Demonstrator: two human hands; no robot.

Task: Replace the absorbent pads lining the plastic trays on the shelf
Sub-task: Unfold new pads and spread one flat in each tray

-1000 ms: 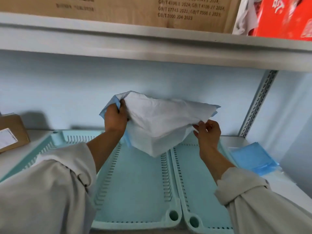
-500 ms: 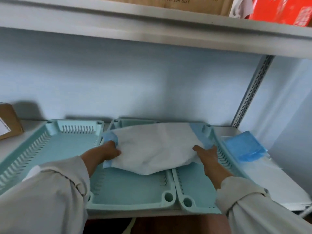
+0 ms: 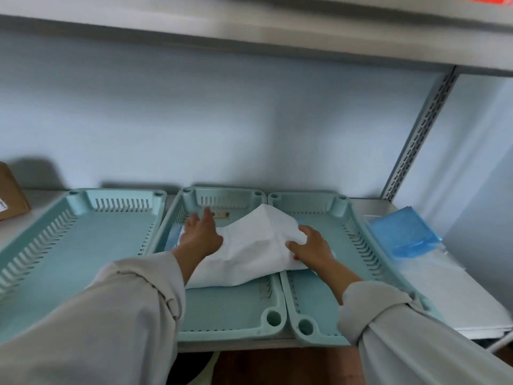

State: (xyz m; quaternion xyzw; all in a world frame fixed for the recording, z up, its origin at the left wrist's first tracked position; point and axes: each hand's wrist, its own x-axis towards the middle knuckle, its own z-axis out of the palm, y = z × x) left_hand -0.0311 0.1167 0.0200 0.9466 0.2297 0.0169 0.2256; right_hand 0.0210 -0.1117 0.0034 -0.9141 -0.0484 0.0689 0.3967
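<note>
Three pale green plastic trays sit side by side on the shelf: a left tray (image 3: 83, 245), a middle tray (image 3: 230, 309) and a right tray (image 3: 358, 232). A white absorbent pad (image 3: 255, 248) with a blue underside lies rumpled in the middle tray, its right part draped over the rim into the right tray. My left hand (image 3: 201, 234) rests flat on the pad's left side, fingers spread. My right hand (image 3: 312, 245) presses on the pad's right edge, fingers curled onto it. The left tray is bare.
A stack of folded blue pads (image 3: 402, 234) lies on the shelf right of the trays. A brown cardboard box (image 3: 11, 195) stands at the far left. A perforated metal upright (image 3: 419, 134) rises at the back right; an upper shelf (image 3: 249, 29) runs overhead.
The pad, held up in the air a second ago, has been lowered into the middle tray. Both hands now lie on top of it, the left hand opened flat.
</note>
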